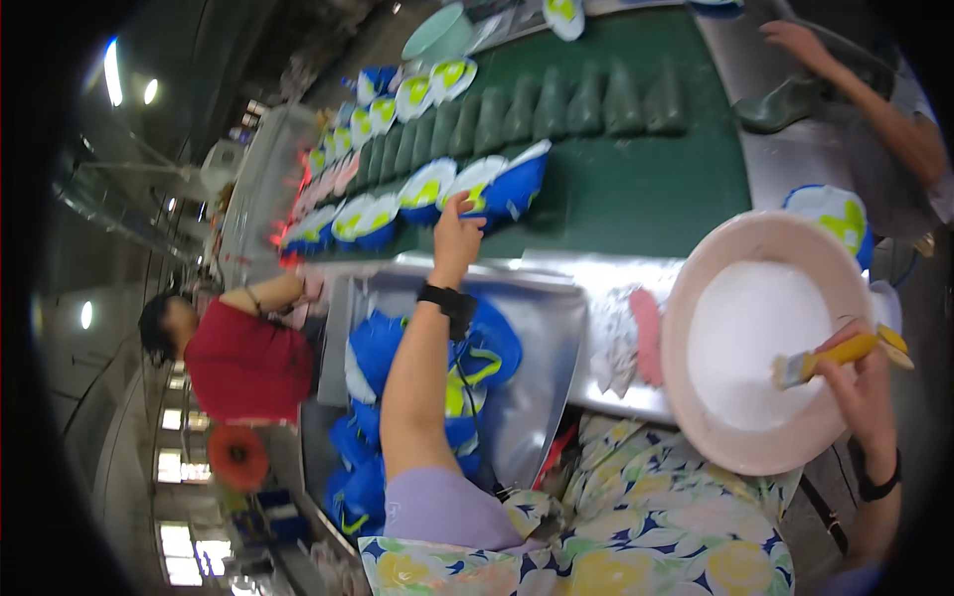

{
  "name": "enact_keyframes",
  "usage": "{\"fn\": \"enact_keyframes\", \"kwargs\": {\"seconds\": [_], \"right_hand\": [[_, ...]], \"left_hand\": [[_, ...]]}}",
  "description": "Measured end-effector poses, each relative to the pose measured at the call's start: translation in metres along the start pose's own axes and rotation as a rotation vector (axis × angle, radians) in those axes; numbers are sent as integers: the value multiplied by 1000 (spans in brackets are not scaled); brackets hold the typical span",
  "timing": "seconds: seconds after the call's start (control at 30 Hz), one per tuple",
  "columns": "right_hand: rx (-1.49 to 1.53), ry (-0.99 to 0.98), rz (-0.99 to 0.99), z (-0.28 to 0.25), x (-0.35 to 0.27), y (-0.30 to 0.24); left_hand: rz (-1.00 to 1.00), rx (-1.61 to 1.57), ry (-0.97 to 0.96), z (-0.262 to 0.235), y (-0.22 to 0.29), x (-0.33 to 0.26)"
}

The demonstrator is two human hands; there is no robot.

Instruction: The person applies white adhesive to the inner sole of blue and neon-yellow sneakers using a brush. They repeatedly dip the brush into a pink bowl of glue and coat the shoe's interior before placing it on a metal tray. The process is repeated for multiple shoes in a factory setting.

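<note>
My left hand (pixel 458 241) stretches over the near edge of the green belt. Its fingers are closed at the near end of a blue shoe upper (pixel 517 187), whose white and yellow-green face is partly visible; the piece looks tilted. More such uppers (pixel 378 216) line the belt to its left. My right hand (pixel 863 397) grips a paintbrush (pixel 840 355) by its yellow handle, bristles over the white liquid (pixel 755 328) in a pale pink basin (pixel 688 402). Whether the bristle tips touch the liquid, I cannot tell.
A metal tray (pixel 552 382) with blue uppers (pixel 376 348) lies below my left arm. Dark green shoe-shaped pieces (pixel 552 104) stand along the belt (pixel 646 199). A person in red (pixel 248 363) is at left; another person's hand (pixel 795 45) is at far right.
</note>
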State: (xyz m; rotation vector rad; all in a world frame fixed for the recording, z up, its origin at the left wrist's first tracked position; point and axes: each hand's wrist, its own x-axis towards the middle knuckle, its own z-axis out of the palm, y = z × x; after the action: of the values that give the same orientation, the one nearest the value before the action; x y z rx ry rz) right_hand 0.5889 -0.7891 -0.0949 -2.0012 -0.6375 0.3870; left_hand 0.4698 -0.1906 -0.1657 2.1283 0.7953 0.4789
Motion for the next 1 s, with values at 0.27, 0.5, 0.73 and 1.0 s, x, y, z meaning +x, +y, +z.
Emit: {"fn": "enact_keyframes", "kwargs": {"seconds": [0.27,0.5,0.73,1.0], "right_hand": [[54,-275,-159,72,79,-7],[-406,-675,-304,87,46,-29],[-135,-75,-494,-12,38,-27],[87,-40,-618,-27,48,-64]], "left_hand": [[73,515,-606,-81,-65,-173],[-59,484,-306,-83,-27,-176],[-250,-923,-554,-50,103,-143],[-170,-986,-849,84,187,-147]]}}
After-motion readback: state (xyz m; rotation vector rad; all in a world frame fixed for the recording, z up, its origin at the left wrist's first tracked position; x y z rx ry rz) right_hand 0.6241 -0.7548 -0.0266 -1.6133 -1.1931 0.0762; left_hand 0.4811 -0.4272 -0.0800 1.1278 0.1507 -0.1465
